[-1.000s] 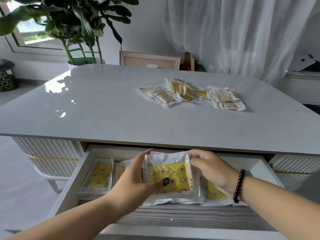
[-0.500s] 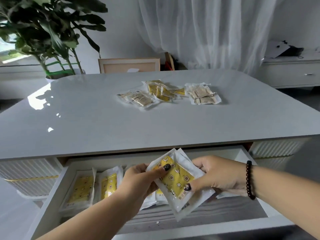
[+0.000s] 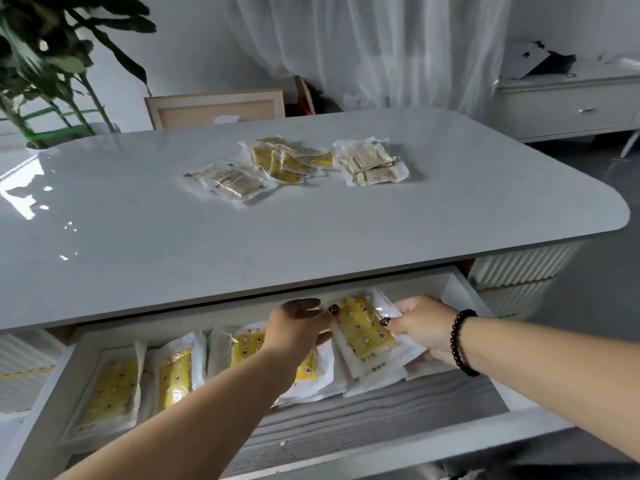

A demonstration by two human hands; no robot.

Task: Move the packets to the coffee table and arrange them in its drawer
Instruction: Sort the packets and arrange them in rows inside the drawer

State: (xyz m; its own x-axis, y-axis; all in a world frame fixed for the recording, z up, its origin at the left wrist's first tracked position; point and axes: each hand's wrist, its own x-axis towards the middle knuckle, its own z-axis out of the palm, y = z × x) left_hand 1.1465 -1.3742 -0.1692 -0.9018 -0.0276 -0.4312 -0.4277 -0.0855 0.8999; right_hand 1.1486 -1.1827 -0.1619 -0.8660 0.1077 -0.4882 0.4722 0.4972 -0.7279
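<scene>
The coffee table's white drawer (image 3: 363, 460) stands pulled out below the grey tabletop (image 3: 138, 244). Both hands hold a small stack of yellow-patterned packets (image 3: 363, 332) tilted at the drawer's right side. My left hand (image 3: 298, 327) pinches its upper left edge, and my right hand (image 3: 422, 323) grips its right edge. Several more yellow packets (image 3: 173, 375) lie in a row across the drawer's left and middle. Loose packets (image 3: 294, 164), yellow and beige, lie on the tabletop farther back.
A potted plant (image 3: 45, 74) stands at the far left behind the table. A framed board (image 3: 214, 107) leans against the wall. A white sideboard (image 3: 568, 105) stands at the far right, in front of sheer curtains.
Both hands have carried the packet stack rightwards and lowered it toward the drawer's right side, tilting it. The camera view has swung left, so the table's right end now shows.
</scene>
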